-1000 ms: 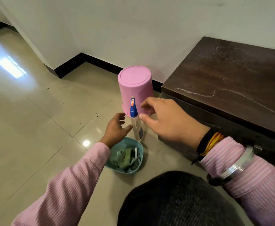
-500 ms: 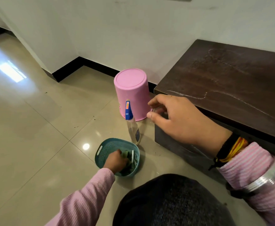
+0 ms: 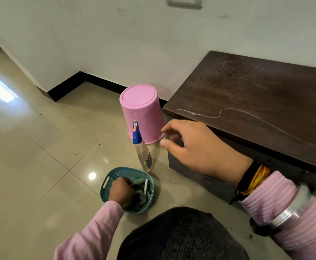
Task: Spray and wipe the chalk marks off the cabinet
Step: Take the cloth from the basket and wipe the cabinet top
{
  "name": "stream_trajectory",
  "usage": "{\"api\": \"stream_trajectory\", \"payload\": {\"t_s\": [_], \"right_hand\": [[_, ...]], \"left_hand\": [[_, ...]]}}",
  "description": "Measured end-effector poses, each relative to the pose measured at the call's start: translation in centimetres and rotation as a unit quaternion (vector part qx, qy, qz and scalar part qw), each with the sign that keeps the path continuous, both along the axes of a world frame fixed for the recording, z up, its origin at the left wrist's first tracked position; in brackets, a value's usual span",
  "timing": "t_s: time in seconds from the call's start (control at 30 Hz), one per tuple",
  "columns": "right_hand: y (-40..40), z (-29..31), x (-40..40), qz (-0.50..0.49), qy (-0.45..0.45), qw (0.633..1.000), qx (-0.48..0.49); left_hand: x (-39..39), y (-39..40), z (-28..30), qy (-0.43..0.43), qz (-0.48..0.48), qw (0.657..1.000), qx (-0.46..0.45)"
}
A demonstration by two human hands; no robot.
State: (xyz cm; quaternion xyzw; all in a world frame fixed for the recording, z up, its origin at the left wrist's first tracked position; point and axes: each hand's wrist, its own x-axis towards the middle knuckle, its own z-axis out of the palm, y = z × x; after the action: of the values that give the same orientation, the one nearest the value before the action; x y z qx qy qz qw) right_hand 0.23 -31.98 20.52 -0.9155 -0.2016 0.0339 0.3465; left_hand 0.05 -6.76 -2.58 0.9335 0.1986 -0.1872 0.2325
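Chalk marks (image 3: 247, 117) run as thin white lines across the cabinet (image 3: 256, 94) top at your right. Your left hand (image 3: 120, 190) is down inside the basket (image 3: 106, 184), fingers curled on the green cloth (image 3: 142, 196). Your right hand (image 3: 196, 147) hovers with fingers loosely spread, gripping nothing, beside the upturned pink cup (image 3: 142, 111). Spray bottle (image 3: 143, 151) stands upright on the floor (image 3: 41, 156), between cup and basket.
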Motion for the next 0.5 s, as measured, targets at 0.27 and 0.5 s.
{"api": "stream_trajectory", "payload": {"t_s": [0.27,0.5], "right_hand": [[0.5,2.2,-0.5,0.009,-0.034,0.999,-0.012],[0.3,5.2,-2.5,0.013,-0.049,0.999,-0.003]], "left_hand": [[-1.1,2.7,10.8,-0.163,0.010,0.987,0.001],[-2.9,1.8,17.9,-0.207,-0.014,0.978,0.021]]}}
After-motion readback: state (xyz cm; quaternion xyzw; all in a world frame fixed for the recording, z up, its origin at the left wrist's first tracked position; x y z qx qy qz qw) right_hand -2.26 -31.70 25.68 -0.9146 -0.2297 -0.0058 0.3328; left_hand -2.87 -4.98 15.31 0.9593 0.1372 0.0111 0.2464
